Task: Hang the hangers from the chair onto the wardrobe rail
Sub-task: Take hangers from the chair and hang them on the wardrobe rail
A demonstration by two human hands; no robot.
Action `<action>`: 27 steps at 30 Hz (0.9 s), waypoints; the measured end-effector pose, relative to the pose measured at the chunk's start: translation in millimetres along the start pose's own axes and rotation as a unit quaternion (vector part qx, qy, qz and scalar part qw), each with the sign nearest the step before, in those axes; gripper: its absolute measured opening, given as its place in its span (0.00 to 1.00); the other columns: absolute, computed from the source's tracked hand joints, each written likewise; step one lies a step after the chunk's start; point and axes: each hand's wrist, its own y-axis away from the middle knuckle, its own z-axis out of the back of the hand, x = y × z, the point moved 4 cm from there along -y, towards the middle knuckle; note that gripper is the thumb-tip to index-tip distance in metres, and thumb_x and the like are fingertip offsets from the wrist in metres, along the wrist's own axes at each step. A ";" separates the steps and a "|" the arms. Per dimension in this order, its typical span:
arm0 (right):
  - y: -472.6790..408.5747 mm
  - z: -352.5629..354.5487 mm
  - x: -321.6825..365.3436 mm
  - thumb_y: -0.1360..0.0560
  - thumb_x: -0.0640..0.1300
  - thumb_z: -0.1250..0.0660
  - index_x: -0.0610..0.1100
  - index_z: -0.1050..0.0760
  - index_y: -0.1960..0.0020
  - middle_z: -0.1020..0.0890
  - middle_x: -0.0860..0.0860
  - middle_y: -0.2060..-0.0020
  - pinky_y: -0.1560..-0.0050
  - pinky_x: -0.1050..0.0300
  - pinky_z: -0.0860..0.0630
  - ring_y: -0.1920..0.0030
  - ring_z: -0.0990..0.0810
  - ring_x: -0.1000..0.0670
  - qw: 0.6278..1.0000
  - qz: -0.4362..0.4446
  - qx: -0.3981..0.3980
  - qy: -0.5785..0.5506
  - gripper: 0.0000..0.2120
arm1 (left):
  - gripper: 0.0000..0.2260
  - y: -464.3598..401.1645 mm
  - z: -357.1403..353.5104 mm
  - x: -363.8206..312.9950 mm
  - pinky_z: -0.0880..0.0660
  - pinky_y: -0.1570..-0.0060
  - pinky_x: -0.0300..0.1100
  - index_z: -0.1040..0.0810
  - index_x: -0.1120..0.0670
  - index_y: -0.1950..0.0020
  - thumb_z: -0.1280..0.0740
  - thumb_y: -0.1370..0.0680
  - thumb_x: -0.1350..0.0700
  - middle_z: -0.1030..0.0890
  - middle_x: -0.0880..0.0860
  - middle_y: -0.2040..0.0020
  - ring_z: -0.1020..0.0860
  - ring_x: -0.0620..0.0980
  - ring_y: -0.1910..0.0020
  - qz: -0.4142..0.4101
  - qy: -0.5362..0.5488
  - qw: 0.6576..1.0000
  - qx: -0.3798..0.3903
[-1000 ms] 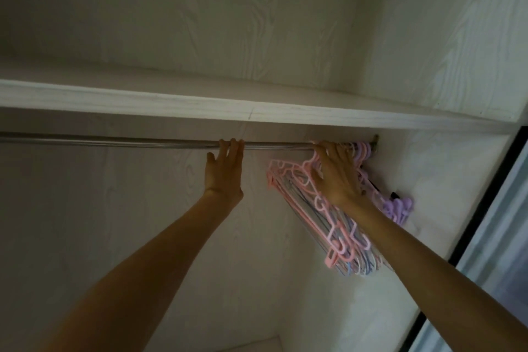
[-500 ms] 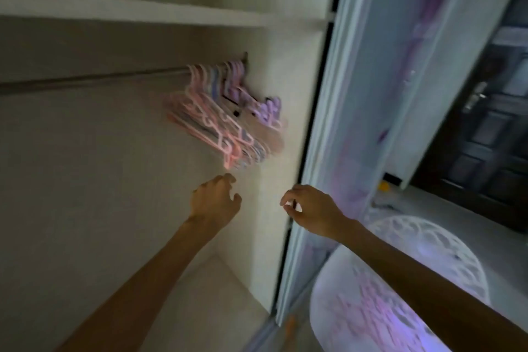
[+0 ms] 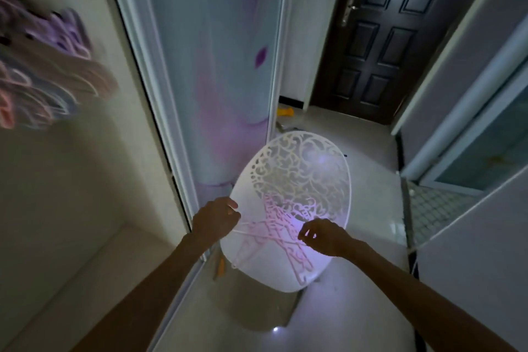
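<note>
A pile of pink and white hangers (image 3: 275, 234) lies on the seat of a white chair (image 3: 300, 180) with a lacy cut-out back. My left hand (image 3: 215, 221) hovers at the seat's left edge with curled fingers, where a thin hanger bar runs under it; whether it grips the bar is unclear. My right hand (image 3: 321, 237) hangs over the pile's right side, fingers loosely curled, light showing between them. Blurred pink and purple hung hangers (image 3: 43, 80) show at the upper left inside the wardrobe; the rail is out of view.
The wardrobe's sliding door (image 3: 217, 66) and its frame stand between the wardrobe interior and the chair. A dark panelled door (image 3: 383, 37) closes the hallway beyond. Glossy floor (image 3: 368, 208) surrounds the chair, and a small yellow object (image 3: 285, 112) lies near the wall.
Both hands left the wardrobe rail and came down to the chair. The view swung right and down, from the wardrobe interior to the chair seat with the hangers.
</note>
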 end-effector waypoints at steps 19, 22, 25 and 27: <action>-225.8 -123.7 -175.7 0.22 0.46 0.42 0.49 0.23 0.44 0.22 0.48 0.40 0.41 0.54 0.28 0.41 0.24 0.45 0.988 -0.100 0.106 -0.048 0.12 | 0.14 -193.7 -264.2 118.9 0.27 0.39 0.46 0.23 0.58 0.38 0.37 0.23 0.58 0.22 0.57 0.38 0.24 0.57 0.38 0.224 0.001 0.968 0.111; -273.0 -154.2 -188.1 0.23 0.45 0.40 0.47 0.30 0.36 0.25 0.47 0.37 0.38 0.51 0.28 0.38 0.26 0.45 0.989 -0.103 0.105 -0.020 0.16 | 0.19 -220.7 -295.2 146.4 0.30 0.37 0.46 0.28 0.57 0.34 0.34 0.24 0.55 0.26 0.58 0.35 0.27 0.57 0.36 0.219 -0.046 0.969 0.106; -311.5 -184.0 -195.3 0.26 0.49 0.34 0.43 0.43 0.27 0.35 0.44 0.31 0.34 0.46 0.33 0.32 0.34 0.42 0.992 -0.088 0.082 0.030 0.32 | 0.35 -236.4 -320.3 165.8 0.32 0.35 0.50 0.37 0.59 0.28 0.28 0.28 0.47 0.32 0.60 0.31 0.32 0.59 0.31 0.239 -0.085 0.963 0.095; -328.0 -199.5 -198.6 0.28 0.54 0.32 0.41 0.51 0.25 0.42 0.44 0.27 0.30 0.45 0.39 0.28 0.41 0.42 0.992 -0.077 0.076 0.058 0.42 | 0.44 -241.0 -333.2 171.4 0.32 0.35 0.51 0.41 0.60 0.26 0.26 0.33 0.41 0.33 0.60 0.30 0.33 0.59 0.31 0.243 -0.102 0.960 0.092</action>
